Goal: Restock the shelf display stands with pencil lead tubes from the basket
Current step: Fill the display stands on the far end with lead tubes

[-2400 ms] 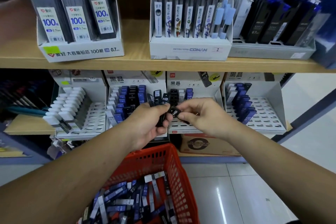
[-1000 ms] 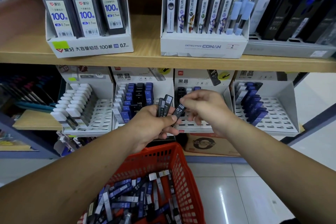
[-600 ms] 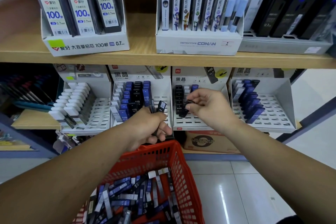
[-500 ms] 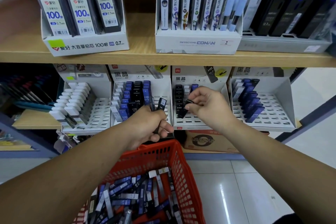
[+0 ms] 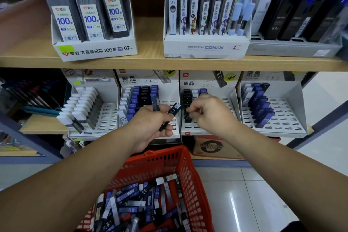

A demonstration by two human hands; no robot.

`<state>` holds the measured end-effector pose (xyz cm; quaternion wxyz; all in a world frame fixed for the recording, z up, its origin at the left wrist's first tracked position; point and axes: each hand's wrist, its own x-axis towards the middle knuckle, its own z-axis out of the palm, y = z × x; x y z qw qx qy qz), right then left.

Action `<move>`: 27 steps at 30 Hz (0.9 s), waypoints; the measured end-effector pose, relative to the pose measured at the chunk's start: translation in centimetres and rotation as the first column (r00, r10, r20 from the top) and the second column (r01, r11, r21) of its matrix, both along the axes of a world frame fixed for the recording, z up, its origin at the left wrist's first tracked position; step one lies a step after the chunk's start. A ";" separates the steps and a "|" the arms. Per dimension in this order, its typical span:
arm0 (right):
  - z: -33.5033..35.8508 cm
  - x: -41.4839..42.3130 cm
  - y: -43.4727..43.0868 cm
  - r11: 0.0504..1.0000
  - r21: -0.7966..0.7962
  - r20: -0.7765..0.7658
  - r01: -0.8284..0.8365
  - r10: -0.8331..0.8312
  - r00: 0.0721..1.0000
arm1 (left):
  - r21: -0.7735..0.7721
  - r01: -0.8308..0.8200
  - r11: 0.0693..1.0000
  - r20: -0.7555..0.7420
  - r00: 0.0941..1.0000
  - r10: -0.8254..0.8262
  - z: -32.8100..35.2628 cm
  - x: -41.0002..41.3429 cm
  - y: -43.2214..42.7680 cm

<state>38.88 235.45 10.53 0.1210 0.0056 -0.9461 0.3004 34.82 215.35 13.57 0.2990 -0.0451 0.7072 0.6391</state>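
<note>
at the lower shelf [image 5: 43, 124], centre: right hand [image 5: 206, 114], fingers curled, pinches one black lead tube [image 5: 187, 117], mid-air half a second ago, now seated at the front of the black column in the display stand [image 5: 234, 105]. left hand [image 5: 150, 124], 9 o'clock, grips two spare tubes [image 5: 172, 115]. basket [image 5: 190, 165], 6 o'clock, well stocked; many slots unfilled.

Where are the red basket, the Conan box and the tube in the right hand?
red basket [image 5: 156, 164], head view, far wall.
Conan box [image 5: 205, 48], head view, front panel.
black tube [image 5: 187, 117], head view, lower body.
</note>
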 end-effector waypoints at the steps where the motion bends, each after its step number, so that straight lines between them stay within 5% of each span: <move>1: -0.2 0.2 -0.2 0.999 0.025 0.016 -0.030 0.029 0.999 | -0.002 -0.003 1.000 -0.005 1.000 0.003 0.1 0.1 0.0; 9: 2.3 1.1 -0.6 0.977 -0.205 -0.019 -0.066 0.064 0.998 | 0.041 0.033 0.999 0.008 0.999 -0.034 0.5 0.4 0.2; 12: 2.7 1.6 -1.3 0.981 -0.117 -0.042 -0.154 0.150 0.988 | 0.081 0.077 0.994 0.021 0.997 -0.079 0.7 0.5 0.3; 15: 3.0 1.8 -0.7 0.964 -0.260 -0.053 -0.061 0.048 0.997 | 0.090 0.119 0.989 -0.009 0.993 -0.119 1.0 0.6 0.6; 18: 3.9 2.4 0.3 0.947 -0.320 0.089 0.018 0.011 0.996 | 0.029 0.151 0.988 -0.110 0.983 -0.147 0.9 0.8 1.0; 20: 4.0 2.9 0.6 0.882 -0.462 0.163 0.093 -0.019 0.986 | -0.006 0.185 0.983 -0.152 0.971 -0.184 0.7 0.9 1.2; 23: 4.4 3.5 0.7 0.625 -0.740 0.261 0.249 -0.075 0.963 | -0.024 0.218 0.976 -0.164 0.962 -0.219 0.6 1.1 1.5; 27: 4.7 3.9 1.4 0.456 -0.845 0.296 0.280 -0.039 0.954 | -0.051 0.219 0.974 -0.158 0.962 -0.225 0.4 1.2 1.8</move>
